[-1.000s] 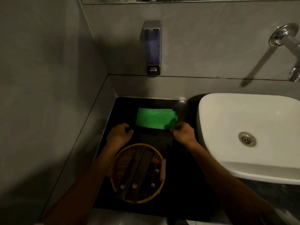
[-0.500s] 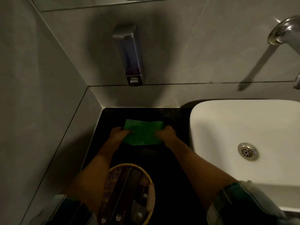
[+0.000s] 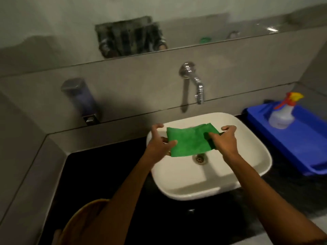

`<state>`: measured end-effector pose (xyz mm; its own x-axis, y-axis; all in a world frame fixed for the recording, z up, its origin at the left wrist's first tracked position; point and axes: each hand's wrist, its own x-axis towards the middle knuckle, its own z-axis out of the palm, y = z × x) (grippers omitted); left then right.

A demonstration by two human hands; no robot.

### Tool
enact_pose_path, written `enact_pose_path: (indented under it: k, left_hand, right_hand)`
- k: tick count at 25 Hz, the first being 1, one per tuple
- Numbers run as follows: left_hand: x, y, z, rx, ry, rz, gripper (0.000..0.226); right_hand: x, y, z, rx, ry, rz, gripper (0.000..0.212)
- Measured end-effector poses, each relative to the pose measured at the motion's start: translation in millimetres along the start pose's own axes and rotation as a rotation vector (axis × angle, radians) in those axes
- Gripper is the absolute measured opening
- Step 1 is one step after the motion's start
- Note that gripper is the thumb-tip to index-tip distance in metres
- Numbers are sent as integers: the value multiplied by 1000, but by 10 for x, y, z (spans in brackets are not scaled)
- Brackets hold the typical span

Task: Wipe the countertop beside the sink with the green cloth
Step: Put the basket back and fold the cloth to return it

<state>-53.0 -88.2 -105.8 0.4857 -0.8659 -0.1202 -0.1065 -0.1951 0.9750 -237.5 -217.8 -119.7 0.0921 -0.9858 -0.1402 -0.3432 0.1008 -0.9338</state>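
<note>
Green cloth (image 3: 190, 141) is off the counter, held up in the air over the white sink basin (image 3: 247, 167), stretched flat between both hands. Left hand (image 3: 160, 142) pinches the cloth's left edge, thumb on top, other fingers partly spread. Right hand (image 3: 223, 140) is clenched on the right edge, fabric bunched under the fingers. Drain (image 3: 199, 158) sits just below the cloth's lower edge; wall tap (image 3: 194, 82) is up and beyond the grip, no water visible.

Black countertop (image 3: 99, 174) to wipe is left of and below the grip, well apart from the cloth. Cloth touches nothing but the hands. Wicker basket (image 3: 85, 221) sits on the near-left part of that counter, partly hidden by the left forearm. Soap dispenser (image 3: 79, 98) is on the wall up-left of the grip. Blue tray (image 3: 300, 144) with spray bottle (image 3: 283, 112) is right of the grip, across the basin.

Progress, my read: cloth is in hand; can't tell from the dark counter whether any wiping is done. Cloth wetness: can't tell. Remaining: bring cloth down-left onto the counter, wipe, probably work around or shift the basket.
</note>
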Motion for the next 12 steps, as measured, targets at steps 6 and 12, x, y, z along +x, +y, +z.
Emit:
enact_pose_path:
  k: [6, 12]
  left_hand:
    - [385, 325, 2769, 471, -290, 362, 35]
    - [652, 238, 4589, 849, -542, 326, 53]
  right_hand:
    - [1167, 782, -2233, -452, 246, -177, 23]
    - [2148, 1523, -3492, -708, 160, -78, 25]
